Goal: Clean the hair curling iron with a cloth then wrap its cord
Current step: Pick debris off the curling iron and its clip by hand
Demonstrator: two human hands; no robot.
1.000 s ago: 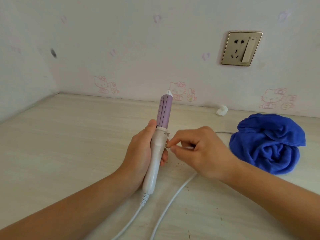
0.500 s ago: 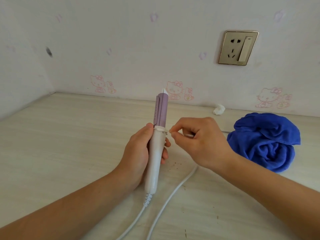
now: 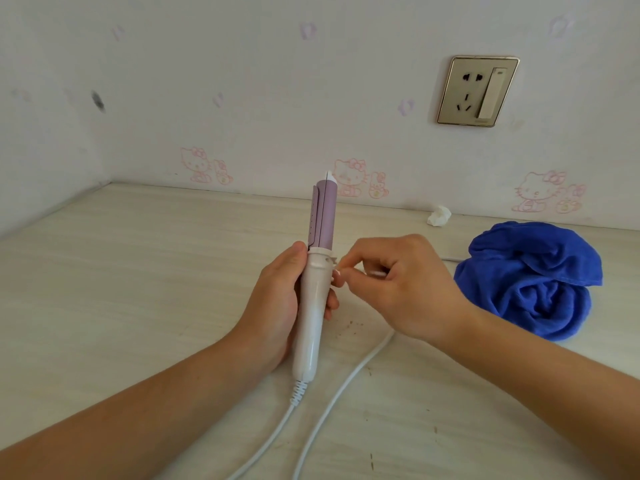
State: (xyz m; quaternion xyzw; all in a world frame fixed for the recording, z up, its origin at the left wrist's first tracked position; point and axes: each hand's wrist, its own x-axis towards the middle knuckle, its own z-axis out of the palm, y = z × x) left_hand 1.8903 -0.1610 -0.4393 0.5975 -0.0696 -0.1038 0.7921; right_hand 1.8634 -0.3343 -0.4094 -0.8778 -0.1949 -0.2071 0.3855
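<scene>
My left hand (image 3: 280, 299) grips the white handle of the curling iron (image 3: 313, 306), which stands nearly upright with its purple barrel pointing up. My right hand (image 3: 394, 285) is beside the handle's top, fingers curled, pinching the white cord (image 3: 341, 393) close to the small lever below the barrel. The cord leaves the handle's bottom, runs off the lower edge and comes back up under my right wrist. A crumpled blue cloth (image 3: 530, 282) lies on the table to the right, untouched.
The pale wooden table (image 3: 138, 271) meets a white wall with pink cartoon stickers. A gold wall socket (image 3: 478, 91) is at upper right. A small white paper wad (image 3: 439, 215) lies by the wall. Dark crumbs (image 3: 349, 325) dot the table near the handle.
My right hand's pinching fingers rose toward the collar, then dropped slightly and stay at the handle's side. The iron stands a little more upright. The cloth has not moved.
</scene>
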